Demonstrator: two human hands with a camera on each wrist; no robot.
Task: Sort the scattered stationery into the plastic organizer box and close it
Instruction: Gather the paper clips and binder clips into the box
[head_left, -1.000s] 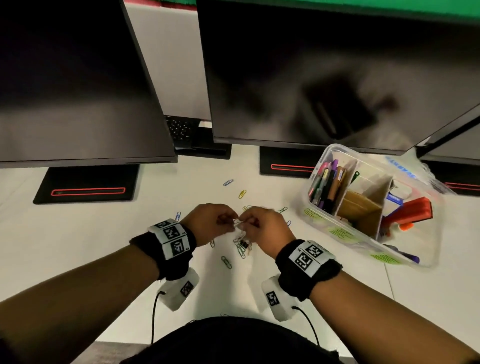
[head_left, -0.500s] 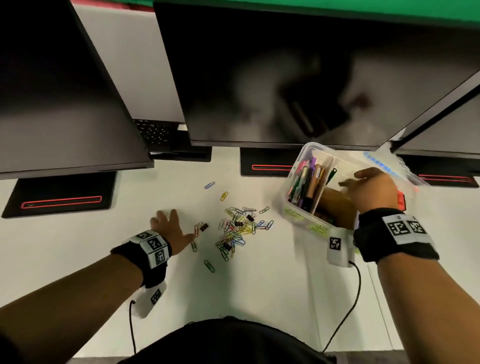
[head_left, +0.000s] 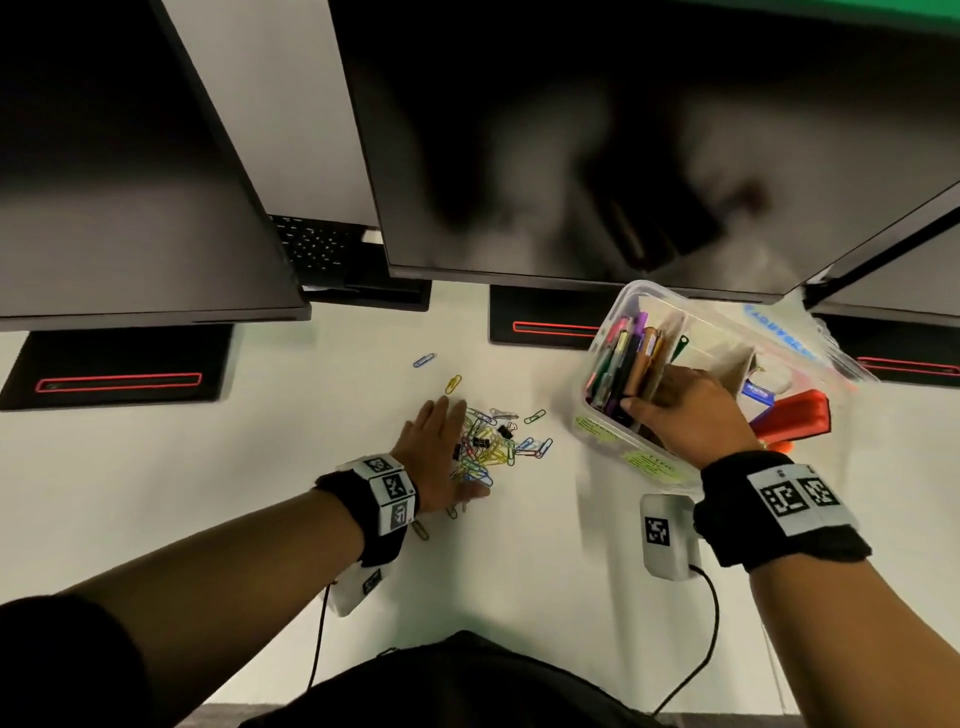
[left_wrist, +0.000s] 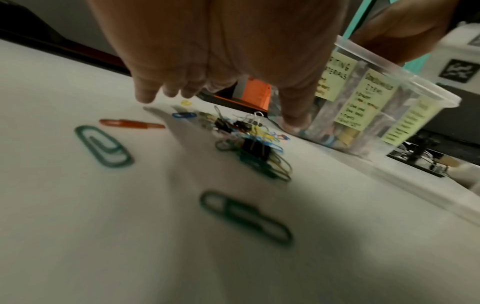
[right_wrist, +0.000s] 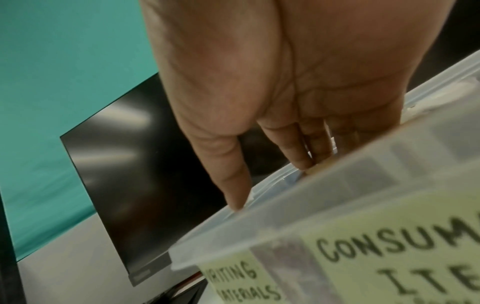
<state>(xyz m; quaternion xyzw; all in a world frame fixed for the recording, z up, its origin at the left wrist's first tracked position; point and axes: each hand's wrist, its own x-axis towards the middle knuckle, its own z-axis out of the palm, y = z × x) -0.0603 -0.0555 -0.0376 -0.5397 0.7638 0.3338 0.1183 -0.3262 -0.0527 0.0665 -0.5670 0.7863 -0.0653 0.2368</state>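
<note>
The left hand (head_left: 440, 457) lies flat, fingers straight, against the paper-clip pile (head_left: 496, 441) beside the organizer box (head_left: 613, 431). The right hand (head_left: 685, 410), fingers extended and holding nothing, reaches into it. Half a second ago the left hand lay farther left.

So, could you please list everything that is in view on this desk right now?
Clear plastic organizer box: one, open, right of centre, yellow labels on its front.
Pens and markers: several, mixed colours, box's left compartment.
Orange stapler-like tool: one, box's right side.
Paper clips and black binder clips: many, mixed colours, piled on white desk.
Monitors: three, black, behind.
Left hand: flat, fingers straight, beside the pile.
Right hand: reaching into the box.
</note>
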